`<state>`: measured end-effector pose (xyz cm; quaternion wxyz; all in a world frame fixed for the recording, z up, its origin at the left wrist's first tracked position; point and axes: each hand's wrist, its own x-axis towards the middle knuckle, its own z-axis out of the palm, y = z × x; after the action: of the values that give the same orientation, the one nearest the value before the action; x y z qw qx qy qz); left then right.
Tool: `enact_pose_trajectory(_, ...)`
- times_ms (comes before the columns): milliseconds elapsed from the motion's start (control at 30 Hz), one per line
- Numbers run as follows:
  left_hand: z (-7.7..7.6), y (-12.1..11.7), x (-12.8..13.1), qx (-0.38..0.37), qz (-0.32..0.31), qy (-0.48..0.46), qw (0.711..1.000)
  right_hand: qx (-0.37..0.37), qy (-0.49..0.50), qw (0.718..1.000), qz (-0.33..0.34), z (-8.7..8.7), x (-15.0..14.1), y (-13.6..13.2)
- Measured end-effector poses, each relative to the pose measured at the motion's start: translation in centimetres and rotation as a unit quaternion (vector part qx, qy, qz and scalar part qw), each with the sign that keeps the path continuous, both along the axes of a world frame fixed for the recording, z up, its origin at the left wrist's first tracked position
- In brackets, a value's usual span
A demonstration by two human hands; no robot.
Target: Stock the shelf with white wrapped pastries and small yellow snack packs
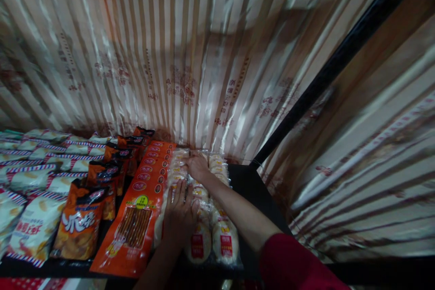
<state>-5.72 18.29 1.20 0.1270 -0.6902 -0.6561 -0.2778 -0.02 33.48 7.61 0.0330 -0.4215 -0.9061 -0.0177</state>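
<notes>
My left hand [179,210] lies on clear packs of round white rice crackers, its fingers stretched out and apart. Beyond it, my right hand [197,167] rests at the far end of the same packs, its fingers pointing left and partly bent against the wrapping. The rice cracker packs [226,240] stand in long rows side by side, with red labels on their near ends. Directly left of them lies a long orange snack bag [132,222] with brown sticks pictured on it. My forearms hide part of the cracker rows.
Orange and black snack bags [79,224] stand in a row to the left, beside several rows of pale snack bags [36,226]. A black shelf [248,199] carries everything. A black post [326,77] slants up at the right, and printed silvery sheeting [190,54] hangs behind.
</notes>
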Motion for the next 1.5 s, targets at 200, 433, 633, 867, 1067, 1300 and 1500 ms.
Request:
enact_pose_trajectory(200, -0.1, 0.0, -0.1, 0.011, 0.004, 0.001, 1.0, 0.049, 0.084, 0.995, 0.004, -0.1, 1.4, -1.7)
enact_pose_trajectory(433, 0.7, -0.5, 0.1, 0.004, 0.015, -0.004, 1.0, 0.027, 0.127, 0.989, 0.067, -0.4, 3.2, -3.6)
enact_pose_trajectory(633, 0.8, -2.3, -0.3, 0.0, 0.025, -0.003, 1.0, 0.002, 0.178, 0.974, 0.137, -1.7, 2.5, -3.4)
enact_pose_trajectory(867, -0.3, -3.1, -1.1, -0.034, 0.019, 0.018, 0.999, -0.039, 0.215, 0.971, 0.094, -3.5, 1.1, -2.7)
enact_pose_trajectory(1067, -0.2, -3.3, -1.4, -0.019, 0.016, 0.034, 0.999, -0.012, 0.195, 0.976, 0.094, -2.0, 2.4, -3.9)
enact_pose_trajectory(1300, 1.0, -4.2, 1.7, 0.039, -0.035, 0.024, 0.998, -0.009, 0.123, 0.992, -0.018, -0.3, 8.2, -5.5)
enact_pose_trajectory(1500, 0.0, -4.8, 5.9, 0.039, -0.073, 0.007, 0.997, -0.033, 0.049, 0.998, 0.009, -0.1, 9.3, -5.8)
